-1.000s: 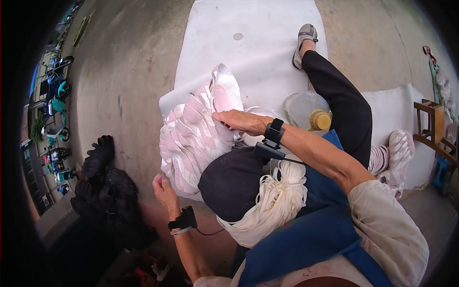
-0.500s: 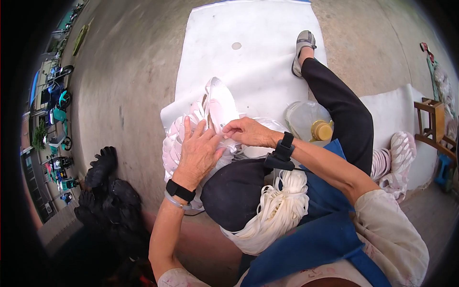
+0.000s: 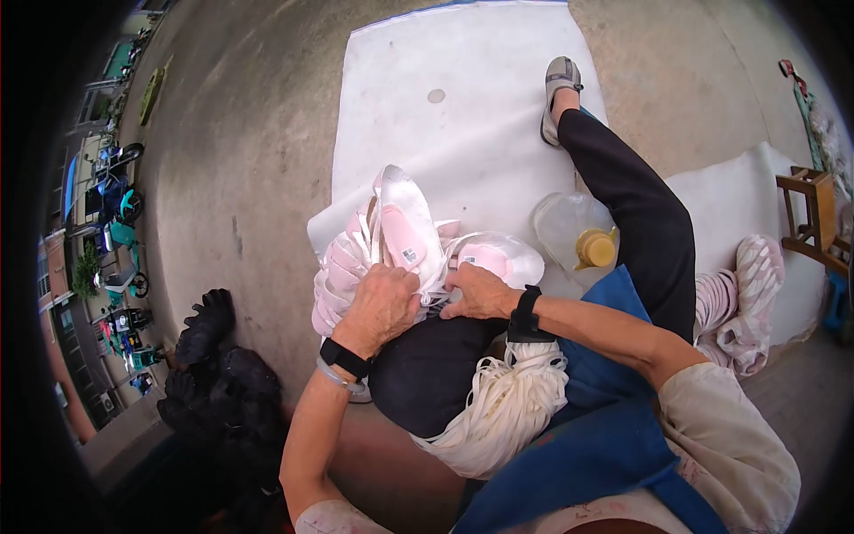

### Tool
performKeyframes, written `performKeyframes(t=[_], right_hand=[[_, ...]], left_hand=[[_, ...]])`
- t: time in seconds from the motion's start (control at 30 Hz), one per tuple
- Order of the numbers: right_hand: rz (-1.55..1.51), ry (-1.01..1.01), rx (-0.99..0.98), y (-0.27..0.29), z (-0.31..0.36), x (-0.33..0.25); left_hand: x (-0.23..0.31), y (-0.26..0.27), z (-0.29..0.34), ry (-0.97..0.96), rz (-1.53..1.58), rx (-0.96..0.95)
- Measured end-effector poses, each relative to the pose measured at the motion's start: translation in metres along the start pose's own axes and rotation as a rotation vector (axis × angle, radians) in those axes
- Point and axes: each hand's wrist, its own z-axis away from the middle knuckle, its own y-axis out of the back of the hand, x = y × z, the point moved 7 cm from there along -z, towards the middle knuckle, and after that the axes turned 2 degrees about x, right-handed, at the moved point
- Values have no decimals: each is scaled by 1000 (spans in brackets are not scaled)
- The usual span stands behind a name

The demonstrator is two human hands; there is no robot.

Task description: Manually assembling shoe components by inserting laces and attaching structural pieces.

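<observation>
My left hand (image 3: 384, 307) is curled over the near end of a white shoe with a pink insole (image 3: 405, 236), its fingertips partly hidden. Just right of it, my right hand (image 3: 480, 294) bends its fingers at the near edge of a second white-and-pink shoe (image 3: 511, 258); whatever lies in its grasp is hidden. A stack of pink-and-white shoes (image 3: 336, 283) sits left of my left hand. Across my dark-trousered knee (image 3: 431, 369) hangs a thick bundle of white laces (image 3: 525, 396), below my right wrist.
A clear plastic jug with a yellow cap (image 3: 594, 247) stands by my outstretched leg. White sheeting (image 3: 463, 133) covers the ground ahead. More pink-and-white shoes (image 3: 747, 303) lie at the right, near a wooden stool (image 3: 805, 209). Black bundled items (image 3: 227, 383) are at the left.
Both hands have moved down toward my knee, and the right has drawn back from the left. The first shoe has shifted nearer, and the second shoe is now more exposed.
</observation>
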Motion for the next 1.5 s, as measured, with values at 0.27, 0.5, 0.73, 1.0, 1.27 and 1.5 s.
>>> performKeyframes(t=[0.27,0.5,0.73,1.0,1.27,1.5], right_hand=[[-293,3,-95,10,-9,16],[-1071,-159,-179,38,-1,-11],[-970,-97,-55,47,-22,-21],[-167,58,-140,18,-9,-15],[73,63,254,-4,-6,-33],[-738,-206,-145,11,1,-16]], left_hand=[[-5,-4,5,18,57,86],[-24,-11,4,196,211,59],[-16,-14,3,106,74,65],[-27,-8,4,182,194,43],[-32,-12,2,197,218,84],[-33,-15,1,233,228,55]])
